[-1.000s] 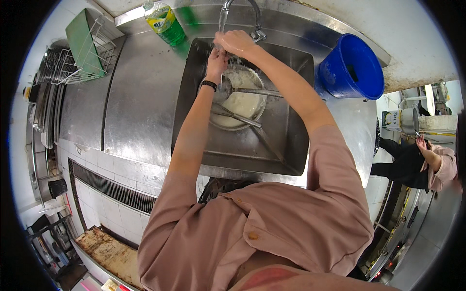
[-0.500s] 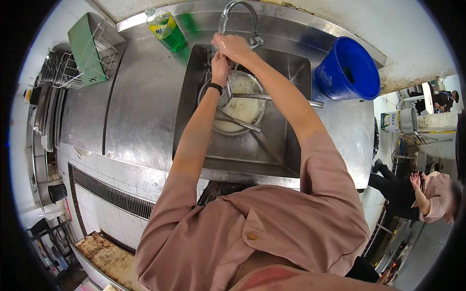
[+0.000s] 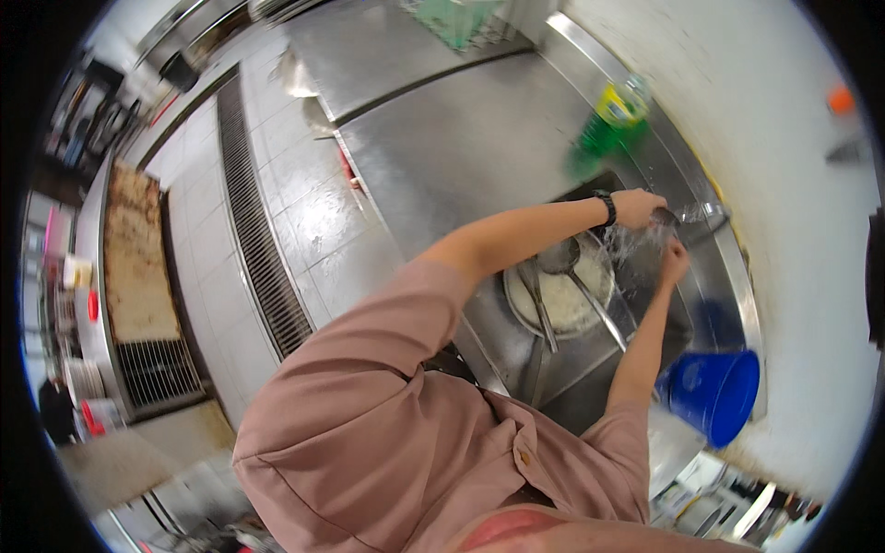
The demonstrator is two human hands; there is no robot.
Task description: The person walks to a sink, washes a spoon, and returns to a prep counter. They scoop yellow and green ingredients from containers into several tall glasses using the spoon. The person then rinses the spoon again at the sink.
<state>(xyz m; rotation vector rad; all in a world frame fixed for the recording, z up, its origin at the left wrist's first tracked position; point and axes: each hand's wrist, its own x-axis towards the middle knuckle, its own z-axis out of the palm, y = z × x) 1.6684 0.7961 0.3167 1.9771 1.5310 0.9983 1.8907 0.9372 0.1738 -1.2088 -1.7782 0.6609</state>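
"From the left?"
"Pan (image 3: 518,313), left hand (image 3: 638,208), then a dark spoon-like thing (image 3: 664,217) slanting down toward the right hand (image 3: 676,262)."
"Nearer hand?"
"Left. Hands slightly apart; I can't tell whether either grips it."
"Changed?"
"View turned; earlier, the hands overlapped."

Pan (image 3: 521,322) in sink (image 3: 583,364), w/ ladle (image 3: 560,254) + 2nd utensil (image 3: 542,313) across it. Tap (image 3: 708,211) at back; L hand (image 3: 639,208) & R hand (image 3: 678,263) just before it. Bottle (image 3: 616,120) on ctr (image 3: 461,129) to one side of sink, bucket (image 3: 696,392) opp. Floor grate (image 3: 260,240) beyond ctr's front edge.
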